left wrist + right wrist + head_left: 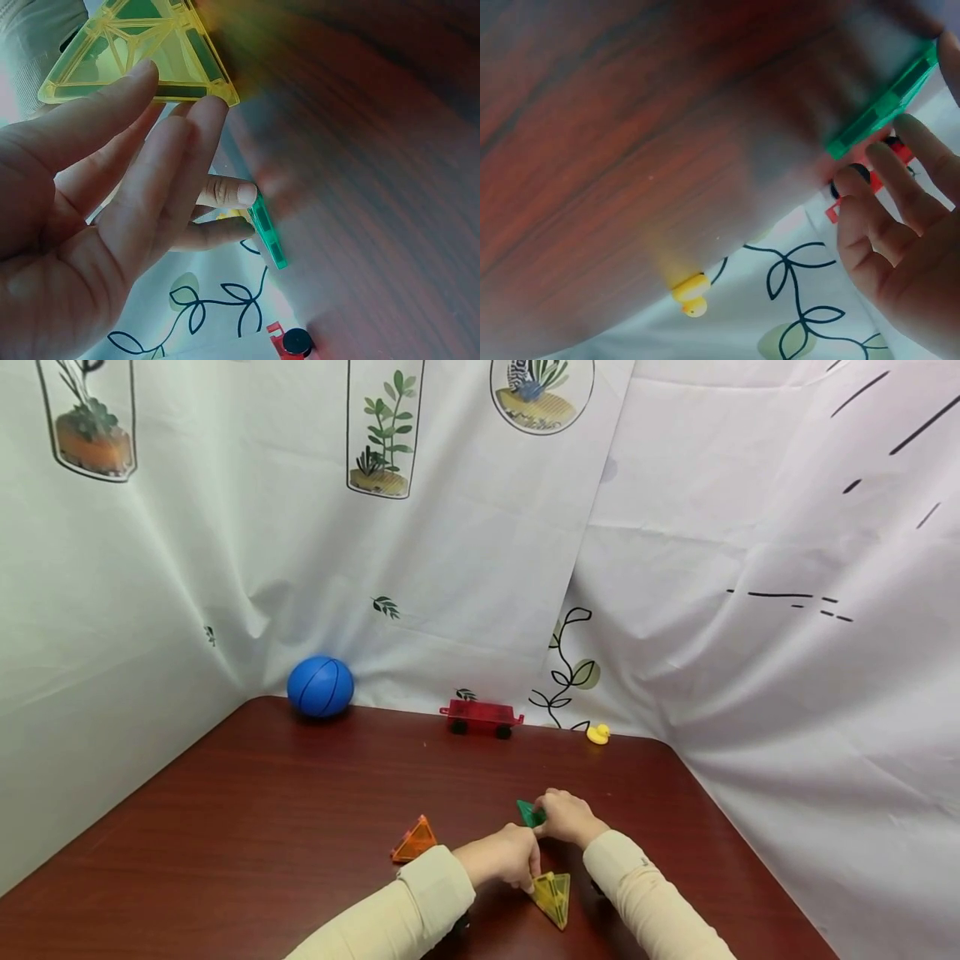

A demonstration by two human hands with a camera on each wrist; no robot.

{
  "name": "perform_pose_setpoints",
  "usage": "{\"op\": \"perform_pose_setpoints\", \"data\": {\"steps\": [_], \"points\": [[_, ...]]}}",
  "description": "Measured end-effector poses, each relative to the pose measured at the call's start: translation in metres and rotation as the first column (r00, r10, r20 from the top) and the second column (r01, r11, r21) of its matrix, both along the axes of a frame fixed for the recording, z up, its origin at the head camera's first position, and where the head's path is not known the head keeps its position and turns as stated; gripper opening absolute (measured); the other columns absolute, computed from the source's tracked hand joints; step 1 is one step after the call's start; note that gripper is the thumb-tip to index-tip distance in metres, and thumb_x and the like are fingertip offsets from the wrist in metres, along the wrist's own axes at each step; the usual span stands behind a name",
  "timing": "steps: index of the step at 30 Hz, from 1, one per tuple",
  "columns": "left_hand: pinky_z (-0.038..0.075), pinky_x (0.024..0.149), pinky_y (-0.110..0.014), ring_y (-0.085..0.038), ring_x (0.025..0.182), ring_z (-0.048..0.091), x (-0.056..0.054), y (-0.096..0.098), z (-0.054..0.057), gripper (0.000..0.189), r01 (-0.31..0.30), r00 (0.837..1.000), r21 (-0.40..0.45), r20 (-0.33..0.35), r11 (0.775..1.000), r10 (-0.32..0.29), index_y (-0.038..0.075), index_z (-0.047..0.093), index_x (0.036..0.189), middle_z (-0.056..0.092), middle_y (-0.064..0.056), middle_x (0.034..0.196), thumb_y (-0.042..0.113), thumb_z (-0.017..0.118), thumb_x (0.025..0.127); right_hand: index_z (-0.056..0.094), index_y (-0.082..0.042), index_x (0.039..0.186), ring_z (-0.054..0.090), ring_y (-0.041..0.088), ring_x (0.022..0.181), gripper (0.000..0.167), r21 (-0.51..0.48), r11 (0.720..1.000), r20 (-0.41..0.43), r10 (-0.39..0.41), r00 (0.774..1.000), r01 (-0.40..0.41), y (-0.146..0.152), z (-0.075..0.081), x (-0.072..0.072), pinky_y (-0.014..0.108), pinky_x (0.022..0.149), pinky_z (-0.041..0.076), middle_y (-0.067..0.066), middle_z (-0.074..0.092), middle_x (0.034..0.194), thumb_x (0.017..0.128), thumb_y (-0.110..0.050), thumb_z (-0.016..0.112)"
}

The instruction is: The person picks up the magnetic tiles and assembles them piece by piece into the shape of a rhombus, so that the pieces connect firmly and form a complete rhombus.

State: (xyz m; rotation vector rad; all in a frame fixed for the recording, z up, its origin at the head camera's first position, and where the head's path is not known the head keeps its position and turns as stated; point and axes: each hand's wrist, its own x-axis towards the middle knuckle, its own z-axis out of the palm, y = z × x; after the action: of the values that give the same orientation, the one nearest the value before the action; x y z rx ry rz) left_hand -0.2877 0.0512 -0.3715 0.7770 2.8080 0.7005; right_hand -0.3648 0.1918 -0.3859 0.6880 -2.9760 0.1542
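My left hand point(510, 857) pinches a see-through yellow triangular magnetic tile point(553, 900) at its edge, low in the head view. Two yellow faces show there, meeting along a ridge. In the left wrist view, the thumb and fingertips are at the long lower edge of the yellow tile point(131, 45). Just beyond, my right hand point(566, 817) holds a green triangular tile point(528, 812) between thumb and fingers. The green tile point(881, 105) appears nearly edge-on in the right wrist view, close over the table. An orange triangular tile point(416, 841) lies left of both hands.
Along the back of the dark red wooden table point(225, 827) stand a blue ball point(320, 687), a red wheeled wagon point(482, 717) and a small yellow duck point(598, 734). White printed cloth point(465, 552) hangs behind and beside the table.
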Motion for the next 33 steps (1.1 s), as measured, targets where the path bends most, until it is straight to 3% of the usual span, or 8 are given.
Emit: {"op": "perform_pose_setpoints", "data": {"steps": [2,5,13,18,22,27,33], "points": [[0.041,0.052,-0.017,-0.006,0.043,0.051,0.0,0.0,0.0,0.014,0.002,1.0,0.001,0.005,1.0,-0.002,0.015,0.065,0.058,0.053,0.005,0.043,0.01,0.078,0.063,0.065,-0.009,0.094,0.054,0.023,0.082,0.036,0.006,1.0,0.014,-0.013,1.0,0.013,0.0,-0.001,-0.001,0.039,0.063,0.045,0.004,0.056,0.089,0.068,-0.033,0.073],[0.041,0.051,-0.017,-0.005,0.045,0.05,0.0,0.001,0.0,0.014,0.002,1.0,0.003,0.014,1.0,-0.002,0.015,0.066,0.058,0.053,0.005,0.044,0.01,0.077,0.063,0.065,-0.008,0.093,0.055,0.023,0.082,0.037,-0.002,1.0,0.037,-0.008,0.999,0.008,0.001,0.0,-0.002,0.038,0.063,0.045,0.006,0.059,0.09,0.068,-0.033,0.072],[0.041,0.045,-0.019,-0.006,0.045,0.05,-0.002,0.0,0.004,0.012,-0.009,0.999,0.008,0.046,1.0,0.009,0.014,0.066,0.06,0.053,0.005,0.046,0.01,0.076,0.066,0.066,-0.004,0.088,0.053,0.011,0.064,0.029,-0.046,0.994,0.07,0.104,0.992,-0.101,0.003,0.01,-0.01,0.028,0.057,0.044,0.003,0.061,0.08,0.072,-0.027,0.069],[0.04,0.047,-0.017,-0.005,0.041,0.05,-0.003,0.0,0.003,0.014,-0.003,1.0,0.005,0.005,1.0,0.003,0.014,0.065,0.058,0.052,0.005,0.043,0.009,0.077,0.063,0.065,-0.003,0.085,0.045,0.01,0.054,0.018,-0.029,0.991,0.007,0.133,0.991,-0.132,0.002,0.014,-0.012,0.026,0.051,0.038,0.001,0.057,0.069,0.075,-0.016,0.058],[0.04,0.048,-0.017,-0.004,0.04,0.049,-0.002,0.0,0.003,0.015,0.005,1.0,-0.006,-0.02,1.0,-0.005,0.015,0.065,0.058,0.052,0.006,0.042,0.009,0.078,0.062,0.058,-0.007,0.074,0.038,0.01,0.047,0.007,0.052,0.994,-0.087,0.098,0.991,-0.094,0.004,0.013,-0.015,0.025,0.046,0.034,0.0,0.045,0.057,0.079,-0.011,0.054],[0.04,0.048,-0.018,-0.006,0.04,0.048,-0.001,0.0,0.003,0.016,-0.003,1.0,0.006,-0.011,1.0,0.003,0.015,0.065,0.057,0.051,0.005,0.042,0.008,0.078,0.062,0.051,-0.008,0.07,0.041,0.013,0.049,0.012,0.083,0.995,-0.181,0.071,0.981,-0.057,0.005,0.01,-0.019,0.026,0.046,0.036,0.002,0.044,0.058,0.08,-0.003,0.055],[0.04,0.045,-0.018,-0.007,0.04,0.049,0.0,0.0,0.001,0.015,-0.012,1.0,0.017,0.012,1.0,0.012,0.014,0.065,0.058,0.051,0.005,0.043,0.007,0.077,0.063,0.057,-0.003,0.078,0.048,0.013,0.056,0.004,-0.002,1.0,-0.147,0.026,0.989,-0.026,0.008,0.011,-0.02,0.026,0.048,0.039,0.005,0.053,0.067,0.078,-0.001,0.06]]}}
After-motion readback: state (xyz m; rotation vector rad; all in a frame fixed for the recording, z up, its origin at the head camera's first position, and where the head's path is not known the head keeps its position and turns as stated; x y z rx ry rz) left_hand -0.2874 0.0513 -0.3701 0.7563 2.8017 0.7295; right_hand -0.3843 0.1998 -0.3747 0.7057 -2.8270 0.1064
